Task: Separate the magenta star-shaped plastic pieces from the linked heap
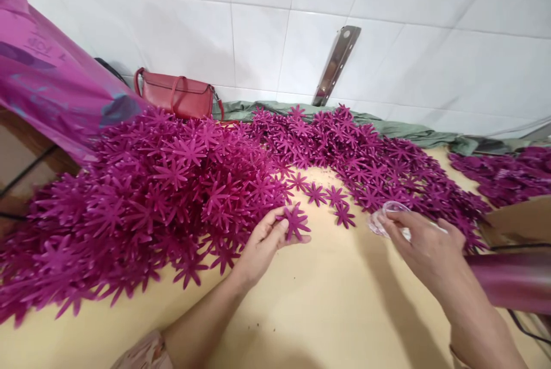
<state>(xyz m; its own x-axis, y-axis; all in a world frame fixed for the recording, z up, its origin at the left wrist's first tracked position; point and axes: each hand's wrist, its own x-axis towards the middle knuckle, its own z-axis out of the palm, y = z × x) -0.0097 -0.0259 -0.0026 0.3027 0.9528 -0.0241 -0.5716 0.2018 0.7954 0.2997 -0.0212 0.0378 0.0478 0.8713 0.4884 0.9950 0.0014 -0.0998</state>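
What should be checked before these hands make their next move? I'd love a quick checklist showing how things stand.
1. Left hand grips the purple flower: ok, pinched between thumb and fingers.
2. Right hand has hold of the clear item: ok, held in its fingertips.
3. What the clear item contains: cannot tell, the fingers cover part of it.
4. Hands apart: ok, tabletop shows between them.
5. Left hand well away from the large flower pile: not ok, the pile's edge is right beside it.
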